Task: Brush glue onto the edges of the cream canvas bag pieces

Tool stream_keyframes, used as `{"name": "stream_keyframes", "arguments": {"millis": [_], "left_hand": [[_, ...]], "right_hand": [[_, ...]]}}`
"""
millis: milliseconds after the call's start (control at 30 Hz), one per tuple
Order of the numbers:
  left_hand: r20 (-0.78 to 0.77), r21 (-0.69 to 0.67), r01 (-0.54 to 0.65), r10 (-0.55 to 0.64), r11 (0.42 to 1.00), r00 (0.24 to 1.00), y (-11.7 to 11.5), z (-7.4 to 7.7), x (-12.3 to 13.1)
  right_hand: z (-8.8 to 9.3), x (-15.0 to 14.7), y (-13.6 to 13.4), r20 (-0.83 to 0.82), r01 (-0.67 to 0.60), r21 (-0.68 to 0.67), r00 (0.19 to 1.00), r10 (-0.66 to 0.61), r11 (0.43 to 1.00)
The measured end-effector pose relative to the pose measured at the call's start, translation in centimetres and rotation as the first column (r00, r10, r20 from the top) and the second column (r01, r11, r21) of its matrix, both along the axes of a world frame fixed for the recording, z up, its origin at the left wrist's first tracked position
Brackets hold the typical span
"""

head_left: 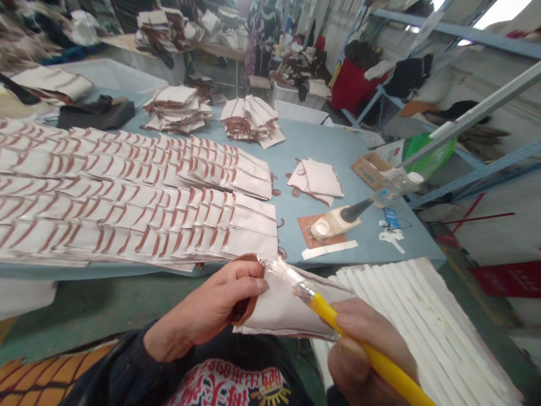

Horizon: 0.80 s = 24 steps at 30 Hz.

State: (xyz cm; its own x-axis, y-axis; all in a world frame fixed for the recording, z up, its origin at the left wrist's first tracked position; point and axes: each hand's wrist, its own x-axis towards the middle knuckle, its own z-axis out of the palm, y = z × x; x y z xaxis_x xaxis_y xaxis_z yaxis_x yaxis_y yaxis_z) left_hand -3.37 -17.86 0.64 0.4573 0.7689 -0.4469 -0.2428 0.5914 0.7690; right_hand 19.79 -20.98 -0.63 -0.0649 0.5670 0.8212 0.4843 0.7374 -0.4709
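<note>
At the bottom centre, my left hand [211, 304] grips the left end of a white fabric piece [287, 307] with a brown edge. My right hand [367, 344] is closed around the yellow handle of a brush [325, 310]. The whitish bristles of that brush touch the upper left edge of the fabric piece, close to my left fingertips. Overlapping rows of similar white pieces [249, 242] with brown edges cover the left of the blue table [321, 138].
A container with a dark-handled tool [338, 220] rests on a brown patch beside a white strip [329, 250]. Behind are small stacks [253, 115], a cardboard box [372, 169] and a clear bottle [393, 190]. Long white strips [418, 316] lie at the lower right. Blue metal shelving [477, 155] stands right.
</note>
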Motion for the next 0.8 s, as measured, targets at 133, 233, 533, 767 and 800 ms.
{"name": "stream_keyframes", "arguments": {"millis": [133, 233, 533, 767, 800], "left_hand": [[-0.057, 0.058, 0.037, -0.034, 0.998, 0.998, 0.0, -0.5, 0.3], [-0.107, 0.103, 0.062, -0.051, 0.993, 0.993, -0.1, -0.6, 0.1], [-0.404, 0.506, 0.231, -0.008, 0.831, 0.915, -0.8, 0.3, -0.5], [-0.507, 0.651, 0.314, 0.087, 0.691, 0.858, -1.7, -1.2, -0.7], [-0.499, 0.661, 0.316, 0.084, 0.681, 0.863, -1.8, -1.3, -0.7]], "right_hand": [[0.2, -1.9, 0.8, -0.036, 0.014, -0.021, 0.999, -0.015, 1.0], [0.4, -2.5, 1.3, -0.23, 0.105, 0.033, 0.969, -0.095, 0.994], [0.9, -1.4, 1.4, -0.36, 0.12, -0.278, 0.907, -0.219, 0.953], [1.7, -1.6, 1.6, -0.322, -0.016, -0.48, 0.933, -0.159, 0.877], [1.6, -1.8, 1.5, -0.325, -0.038, -0.492, 0.935, -0.143, 0.87]]}}
